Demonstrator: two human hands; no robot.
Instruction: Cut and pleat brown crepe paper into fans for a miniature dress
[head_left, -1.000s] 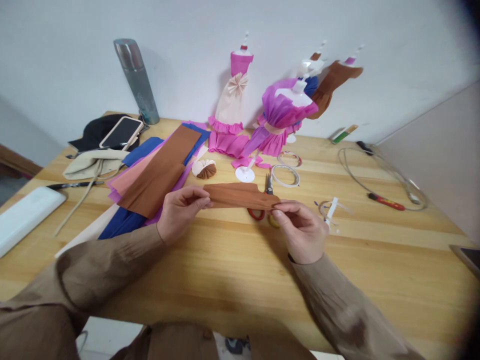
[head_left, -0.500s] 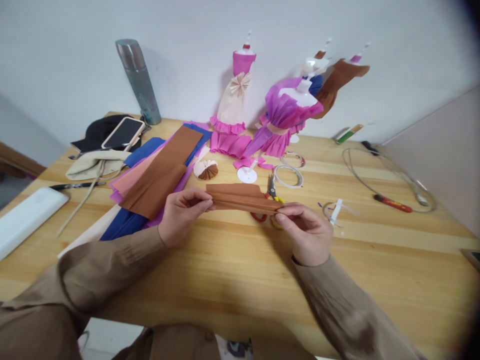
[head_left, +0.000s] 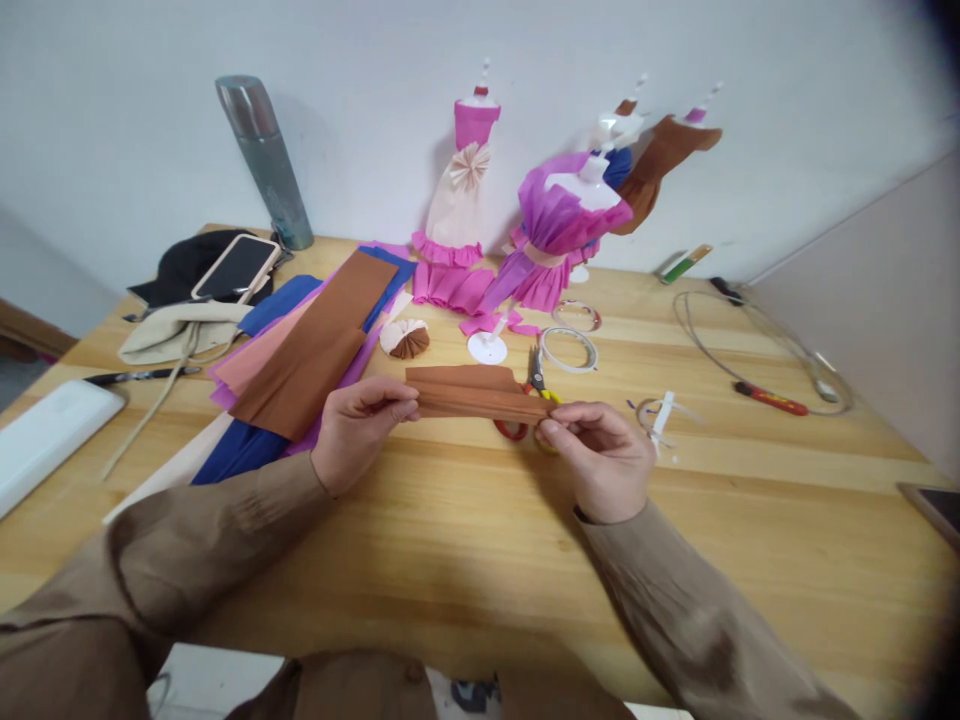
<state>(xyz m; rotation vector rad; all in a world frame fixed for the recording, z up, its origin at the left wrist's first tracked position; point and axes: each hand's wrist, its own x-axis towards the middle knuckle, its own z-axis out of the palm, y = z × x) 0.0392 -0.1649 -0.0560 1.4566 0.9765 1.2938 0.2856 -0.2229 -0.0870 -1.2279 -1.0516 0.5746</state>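
Brown strip (head_left: 472,392) of pleated crepe paper is held level just above the table (head_left: 450,540), stretched between both hands. The left hand (head_left: 356,430) is pinched shut on its left end, thumb under and fingers curled over the top edge. The right hand (head_left: 604,455) is clamped on the right end between thumb and forefinger, with the other fingers folded in. Scissors (head_left: 535,368) lie on the table right behind the strip, their red and yellow handles partly hidden by it and by the right hand.

A glue stick (head_left: 684,264) by the wall has a green label too small to read. A steel flask (head_left: 264,160) stands at the back left with its cap on, so its contents are hidden. A phone (head_left: 236,267) lies screen up on a black cloth (head_left: 187,260) near it.

Left of the strip is a fanned stack of paper sheets (head_left: 322,340), brown on top of pink, purple and blue. A small rosette (head_left: 406,338) sits beside it. Two tape rolls (head_left: 570,350) lie behind the scissors, and paper-dressed mannequins (head_left: 559,230) stand along the wall.
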